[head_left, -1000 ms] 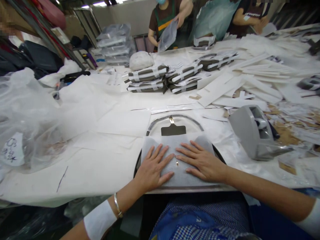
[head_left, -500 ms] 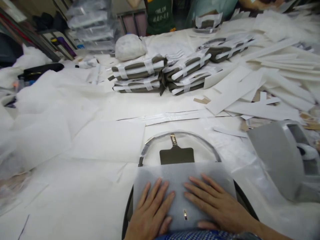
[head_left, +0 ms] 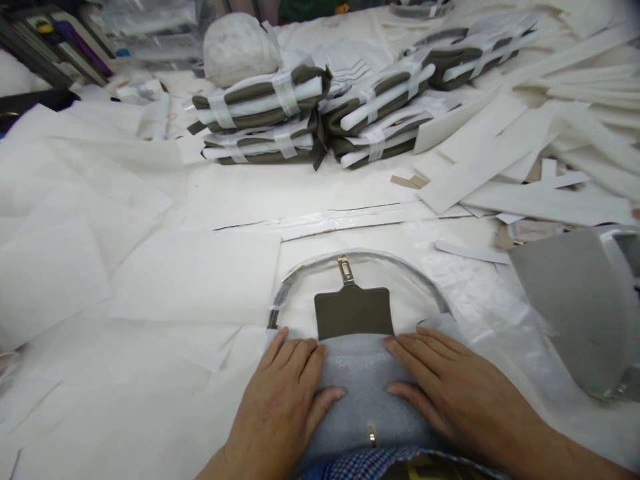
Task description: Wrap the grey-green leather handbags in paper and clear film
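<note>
A dark olive bag lies flat at the bottom centre, its body under a translucent whitish sheet (head_left: 357, 373). Its flap tab (head_left: 353, 310) with a gold clasp (head_left: 345, 269) sticks out beyond the sheet, inside the arch of the wrapped handle (head_left: 367, 256). A small gold fitting (head_left: 372, 437) shows low on the bag front. My left hand (head_left: 285, 393) presses on the sheet's left part, fingertips at its upper edge, thumb apart. On the right part rests my right hand (head_left: 443, 380), its fingers stretched along the upper edge and its thumb apart.
Several wrapped olive bags (head_left: 265, 110) are stacked across the back. White paper strips (head_left: 480, 160) pile up at the right, above a grey angular object (head_left: 565, 300). Loose white sheets (head_left: 55, 260) cover the left. A white bundle (head_left: 241, 50) stands behind the bags.
Both hands have moved up to the sheet's upper edge, beside the flap tab. The sheet's upper edge now looks curved and rumpled. The camera view has tilted down and come closer.
</note>
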### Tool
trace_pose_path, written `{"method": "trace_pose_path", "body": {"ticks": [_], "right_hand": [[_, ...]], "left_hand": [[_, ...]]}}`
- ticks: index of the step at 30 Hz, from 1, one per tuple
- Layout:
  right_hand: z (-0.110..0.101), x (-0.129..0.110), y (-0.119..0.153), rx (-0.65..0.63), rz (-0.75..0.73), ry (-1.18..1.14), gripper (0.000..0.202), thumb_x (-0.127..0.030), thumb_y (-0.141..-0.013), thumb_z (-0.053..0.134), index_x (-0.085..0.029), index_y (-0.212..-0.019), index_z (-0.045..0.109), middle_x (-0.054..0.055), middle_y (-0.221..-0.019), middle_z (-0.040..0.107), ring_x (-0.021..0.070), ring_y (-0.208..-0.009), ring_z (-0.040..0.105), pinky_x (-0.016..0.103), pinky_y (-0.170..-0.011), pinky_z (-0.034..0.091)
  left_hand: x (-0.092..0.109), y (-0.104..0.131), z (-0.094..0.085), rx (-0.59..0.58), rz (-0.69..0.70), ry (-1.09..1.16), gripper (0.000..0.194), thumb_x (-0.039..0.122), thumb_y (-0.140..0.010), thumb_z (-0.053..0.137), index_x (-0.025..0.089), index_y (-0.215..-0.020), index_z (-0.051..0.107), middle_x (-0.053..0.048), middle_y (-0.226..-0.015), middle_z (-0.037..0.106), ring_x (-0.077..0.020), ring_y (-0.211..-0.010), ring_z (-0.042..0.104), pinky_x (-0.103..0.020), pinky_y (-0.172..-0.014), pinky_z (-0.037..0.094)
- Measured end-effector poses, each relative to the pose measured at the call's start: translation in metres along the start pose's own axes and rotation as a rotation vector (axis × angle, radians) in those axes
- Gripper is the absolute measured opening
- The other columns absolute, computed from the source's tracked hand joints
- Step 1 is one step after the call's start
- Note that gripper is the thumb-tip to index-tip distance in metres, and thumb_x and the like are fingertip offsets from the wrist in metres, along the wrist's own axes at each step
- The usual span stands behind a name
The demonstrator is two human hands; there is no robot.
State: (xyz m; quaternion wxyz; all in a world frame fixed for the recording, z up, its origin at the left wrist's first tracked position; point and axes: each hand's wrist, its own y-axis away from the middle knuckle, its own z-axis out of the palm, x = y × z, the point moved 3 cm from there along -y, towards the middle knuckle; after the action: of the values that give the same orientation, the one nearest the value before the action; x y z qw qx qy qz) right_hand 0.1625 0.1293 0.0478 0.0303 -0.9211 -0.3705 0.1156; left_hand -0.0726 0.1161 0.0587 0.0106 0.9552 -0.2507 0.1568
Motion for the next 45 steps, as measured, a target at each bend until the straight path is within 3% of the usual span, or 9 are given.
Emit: {"method": "trace_pose_path", "body": {"ticks": [4,11,17,22,25,29,35,41,45], "right_hand": [[-0.007,0.006,-0.009,-0.073,0.024,-0.093,0.042,-0.048,-0.100,0.040,-0.016,-0.107,0.066,0.010,-0.093,0.069,0.0260,-0.083,0.063,0.044,-0.076,0.051],[-0.004,0.010,-0.015,-0.100,0.020,-0.118,0.038,-0.046,-0.101,0.040,-0.018,-0.098,0.065,0.007,-0.084,0.065,0.0231,-0.075,0.058,0.039,-0.071,0.043],[-0.005,0.009,-0.025,-0.091,-0.009,-0.153,0.035,-0.038,-0.102,0.042,-0.022,-0.077,0.060,0.002,-0.069,0.061,0.0196,-0.064,0.055,0.035,-0.065,0.037],[0.010,0.013,-0.033,-0.166,0.026,-0.145,0.029,-0.029,-0.099,0.046,-0.022,-0.075,0.059,0.001,-0.069,0.062,0.0204,-0.066,0.058,0.036,-0.069,0.041],[0.011,0.010,-0.024,-0.070,0.025,-0.134,0.025,-0.030,-0.100,0.045,-0.021,-0.087,0.065,0.003,-0.080,0.066,0.0219,-0.077,0.061,0.040,-0.076,0.045],[-0.002,0.005,-0.008,0.065,0.044,-0.168,0.025,-0.029,-0.100,0.045,-0.020,-0.108,0.067,0.008,-0.100,0.070,0.0219,-0.090,0.063,0.039,-0.084,0.050],[-0.022,-0.002,-0.007,0.015,0.019,-0.243,0.021,-0.029,-0.098,0.049,-0.022,-0.091,0.068,0.005,-0.076,0.067,0.0194,-0.068,0.059,0.035,-0.065,0.047],[0.006,0.005,-0.018,-0.110,0.117,-0.030,0.032,-0.040,-0.102,0.040,-0.022,-0.083,0.057,0.002,-0.065,0.061,0.0202,-0.062,0.059,0.034,-0.062,0.040],[0.013,0.007,-0.020,-0.114,0.110,-0.003,0.034,-0.044,-0.104,0.034,-0.020,-0.097,0.058,0.002,-0.065,0.064,0.0201,-0.060,0.062,0.033,-0.060,0.039]], "left_hand": [[-0.005,-0.007,-0.005,-0.099,-0.023,0.111,0.029,0.047,-0.093,0.057,0.020,-0.099,0.062,-0.006,-0.091,0.063,-0.0251,-0.085,0.058,-0.043,-0.076,0.052],[-0.003,-0.004,-0.003,-0.095,0.001,0.094,0.023,0.040,-0.097,0.050,0.020,-0.096,0.060,-0.005,-0.084,0.061,-0.0243,-0.079,0.057,-0.040,-0.071,0.048],[-0.004,-0.006,-0.001,-0.078,0.028,0.054,0.031,0.043,-0.098,0.046,0.023,-0.077,0.054,-0.002,-0.069,0.058,-0.0224,-0.064,0.055,-0.036,-0.058,0.041],[-0.009,-0.012,0.014,-0.079,-0.001,-0.037,0.034,0.042,-0.100,0.041,0.024,-0.074,0.054,-0.002,-0.067,0.059,-0.0243,-0.063,0.055,-0.037,-0.058,0.040],[-0.009,-0.011,0.016,-0.048,-0.003,-0.025,0.031,0.040,-0.099,0.045,0.023,-0.074,0.053,-0.002,-0.067,0.058,-0.0237,-0.064,0.054,-0.037,-0.059,0.039],[-0.006,-0.008,0.005,0.023,0.075,0.092,0.028,0.033,-0.097,0.050,0.022,-0.071,0.051,0.000,-0.064,0.054,-0.0190,-0.062,0.050,-0.034,-0.058,0.036],[0.000,-0.005,-0.009,0.012,0.159,0.171,0.030,0.029,-0.098,0.045,0.022,-0.070,0.049,0.000,-0.061,0.051,-0.0173,-0.058,0.046,-0.035,-0.056,0.033],[-0.007,-0.014,0.015,-0.107,0.030,-0.073,0.030,0.042,-0.097,0.049,0.023,-0.074,0.052,-0.002,-0.065,0.056,-0.0240,-0.062,0.054,-0.038,-0.059,0.041],[-0.007,-0.012,0.021,-0.116,0.003,-0.114,0.033,0.046,-0.096,0.049,0.023,-0.073,0.053,-0.002,-0.064,0.055,-0.0250,-0.064,0.056,-0.040,-0.060,0.046]]}}
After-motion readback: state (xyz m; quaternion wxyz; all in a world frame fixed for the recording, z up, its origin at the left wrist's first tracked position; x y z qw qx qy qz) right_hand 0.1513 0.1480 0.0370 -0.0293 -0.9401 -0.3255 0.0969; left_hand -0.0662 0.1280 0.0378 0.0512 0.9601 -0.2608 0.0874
